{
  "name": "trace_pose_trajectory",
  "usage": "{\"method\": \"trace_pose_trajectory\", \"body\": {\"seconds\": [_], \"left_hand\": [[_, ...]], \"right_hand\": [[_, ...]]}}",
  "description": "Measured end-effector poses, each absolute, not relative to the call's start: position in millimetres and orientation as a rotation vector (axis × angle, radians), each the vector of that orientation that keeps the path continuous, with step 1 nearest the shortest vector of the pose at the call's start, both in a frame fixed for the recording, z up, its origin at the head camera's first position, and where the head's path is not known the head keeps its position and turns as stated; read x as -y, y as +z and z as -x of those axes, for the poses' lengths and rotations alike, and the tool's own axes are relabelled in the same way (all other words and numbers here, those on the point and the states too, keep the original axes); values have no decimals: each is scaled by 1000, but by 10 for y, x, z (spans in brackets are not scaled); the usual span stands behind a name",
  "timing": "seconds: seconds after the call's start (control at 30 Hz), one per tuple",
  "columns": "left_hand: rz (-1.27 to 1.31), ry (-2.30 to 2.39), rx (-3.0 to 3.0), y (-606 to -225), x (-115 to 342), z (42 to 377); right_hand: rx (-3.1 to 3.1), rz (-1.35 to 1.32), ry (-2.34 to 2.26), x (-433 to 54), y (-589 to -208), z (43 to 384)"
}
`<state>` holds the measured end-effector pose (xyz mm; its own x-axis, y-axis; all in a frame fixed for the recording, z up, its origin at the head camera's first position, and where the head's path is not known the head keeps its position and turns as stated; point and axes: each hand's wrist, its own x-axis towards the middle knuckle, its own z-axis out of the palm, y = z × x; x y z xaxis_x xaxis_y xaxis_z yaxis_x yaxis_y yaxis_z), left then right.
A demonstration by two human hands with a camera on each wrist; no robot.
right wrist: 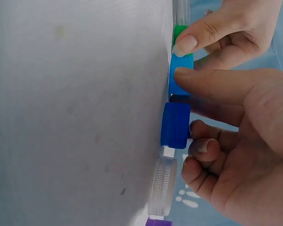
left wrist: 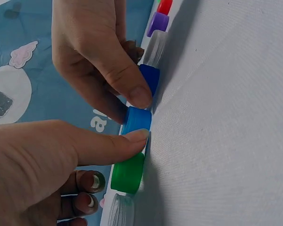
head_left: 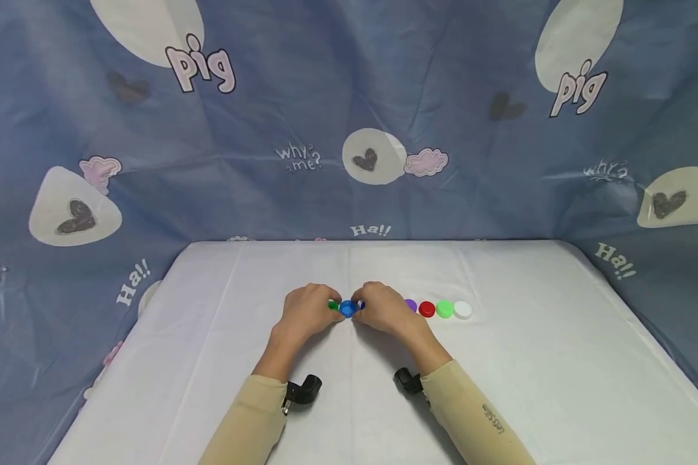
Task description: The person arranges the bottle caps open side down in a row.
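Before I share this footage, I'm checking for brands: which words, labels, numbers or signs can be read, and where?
"pig", twice, on the blue cloth
"why me?" on the cloth, centre
"why?" on the cloth, right; anything below unclear
"me?" at the cloth's left edge, cut off
"Ha!!", three times, on the cloth
Right sleeve: small print, perhaps "LetsSlim"
Caps: none readable

Before us hangs a wrinkled blue sheet [head_left: 302, 77], printed with pale blobs [head_left: 148, 26], grey hearts [head_left: 364, 160], pink clouds [head_left: 426, 162] and lettering [head_left: 200, 64] (we read "pig" twice). It runs behind and along both sides of a white, faintly creased desk [head_left: 558, 361], where the light falls softly.
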<state>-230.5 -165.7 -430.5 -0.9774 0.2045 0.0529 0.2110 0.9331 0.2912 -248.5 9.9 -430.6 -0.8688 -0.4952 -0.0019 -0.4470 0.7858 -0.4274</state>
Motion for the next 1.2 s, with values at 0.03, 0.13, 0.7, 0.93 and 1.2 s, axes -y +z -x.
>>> {"method": "trace_pose_trajectory", "body": {"seconds": [0.03, 0.13, 0.7, 0.93, 1.2], "left_hand": [[340, -463, 3060, -4311, 1651, 2310], [359, -464, 3049, -4321, 1636, 2324], [437, -501, 2990, -4151, 1686, 2313], [480, -433, 2928, -4123, 1633, 2314], [573, -248, 2623, -4136, 1645, 2320]], "right_hand": [[-2864, 757, -651, -104, -4304, 2485], [-2867, 759, -684, -119, -4301, 2493], [-2784, 726, -954, -227, -4194, 2545], [-2682, 680, -1165, -335, -4196, 2596], [-2572, 530, -1287, -366, -4153, 2596]]}}
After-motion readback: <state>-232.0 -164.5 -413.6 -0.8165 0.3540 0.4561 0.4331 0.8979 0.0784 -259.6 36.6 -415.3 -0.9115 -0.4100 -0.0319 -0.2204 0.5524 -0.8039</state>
